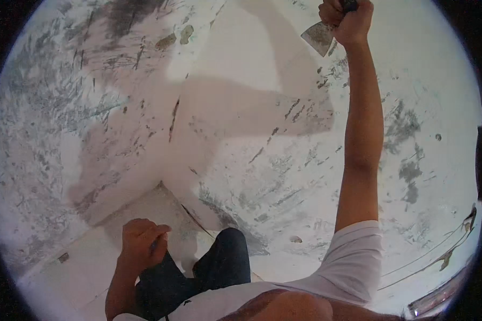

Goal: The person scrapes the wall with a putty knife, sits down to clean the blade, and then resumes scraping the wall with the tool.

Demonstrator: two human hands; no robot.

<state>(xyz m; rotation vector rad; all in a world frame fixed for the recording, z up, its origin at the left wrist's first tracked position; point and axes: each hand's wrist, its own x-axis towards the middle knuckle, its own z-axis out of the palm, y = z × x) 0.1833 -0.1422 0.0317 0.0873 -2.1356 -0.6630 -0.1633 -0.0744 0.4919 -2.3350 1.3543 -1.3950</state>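
My right hand is raised at the top right, fingers wrapped round the dark handle of a putty knife. Its broad metal blade points down and to the left, overlapping the patchy white wall in this view. My left hand is low, beside my knee, with its fingers curled closed. A small bluish bit shows between those fingers, but I cannot tell what it is. Dark scrapes and gouges mark the wall below and left of the blade.
Two wall faces meet in a corner left of centre, above the pale floor. A dark crack runs along that corner. My bent knee is close to the wall's foot. A long, shiny-edged object lies at the lower right.
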